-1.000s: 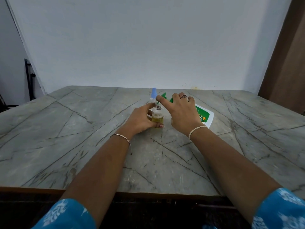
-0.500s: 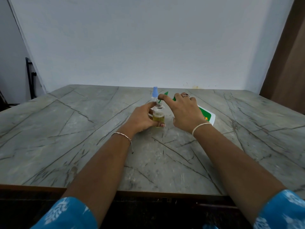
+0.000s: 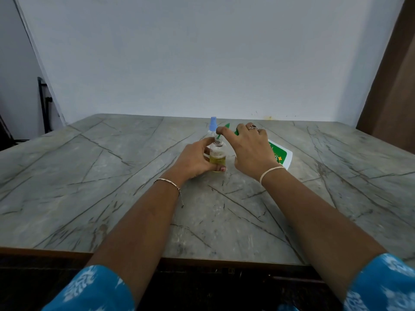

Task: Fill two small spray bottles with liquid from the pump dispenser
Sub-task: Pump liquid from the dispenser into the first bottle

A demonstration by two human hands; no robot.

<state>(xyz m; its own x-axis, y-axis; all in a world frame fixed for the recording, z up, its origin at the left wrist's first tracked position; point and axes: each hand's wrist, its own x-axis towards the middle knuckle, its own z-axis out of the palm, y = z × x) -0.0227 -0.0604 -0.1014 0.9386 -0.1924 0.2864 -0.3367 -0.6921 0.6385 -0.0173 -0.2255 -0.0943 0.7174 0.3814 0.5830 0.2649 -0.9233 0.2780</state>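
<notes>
Head view: two bare forearms reach out over a grey marble table [image 3: 89, 176].
Left hand [image 3: 194, 161]: fingers and thumb wrap round a small clear bottle [image 3: 217, 156] that stands upright on the table, uncapped, with yellow liquid in its lower half.
Right hand [image 3: 251, 151]: fingers curl over the pump end of the dispenser [image 3: 281, 154]; forefinger stretches out just above the bottle's mouth; thumb hidden.
Dispenser: white with a green label, mostly covered by the right hand; lying or tilted, cannot tell. Its green spout [image 3: 218, 137] points into the bottle's neck.
Second bottle [image 3: 213, 124]: blue cap, just behind the first, partly hidden by it.
</notes>
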